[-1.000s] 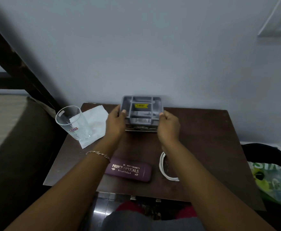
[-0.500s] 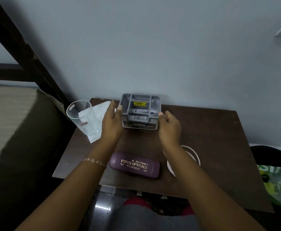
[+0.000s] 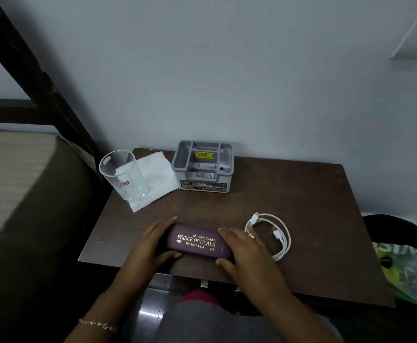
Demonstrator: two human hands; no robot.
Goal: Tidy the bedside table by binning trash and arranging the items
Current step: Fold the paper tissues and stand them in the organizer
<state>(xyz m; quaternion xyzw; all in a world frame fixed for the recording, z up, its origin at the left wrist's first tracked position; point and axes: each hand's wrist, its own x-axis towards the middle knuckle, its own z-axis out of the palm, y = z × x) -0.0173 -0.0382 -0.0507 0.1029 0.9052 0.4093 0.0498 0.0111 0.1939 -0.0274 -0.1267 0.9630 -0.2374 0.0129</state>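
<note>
A purple glasses case [image 3: 197, 242] printed "Prince Opticals" lies near the front edge of the dark wooden bedside table [image 3: 301, 201]. My left hand [image 3: 153, 243] grips its left end and my right hand [image 3: 244, 248] grips its right end. A grey compartment organiser [image 3: 203, 167] stands alone at the back of the table by the wall. A clear drinking glass [image 3: 123, 175] stands at the back left on a white tissue [image 3: 156, 177]. A coiled white charging cable [image 3: 275, 235] lies just right of my right hand.
A bed with a dark wooden frame [image 3: 17, 194] borders the table on the left. A green and white plastic bag [image 3: 413, 273] sits in a dark bin at the right. The wall is right behind the table.
Both hands have let go of the grey organiser, left at the back of the table, and have come down to the front to take hold of the purple glasses case.
</note>
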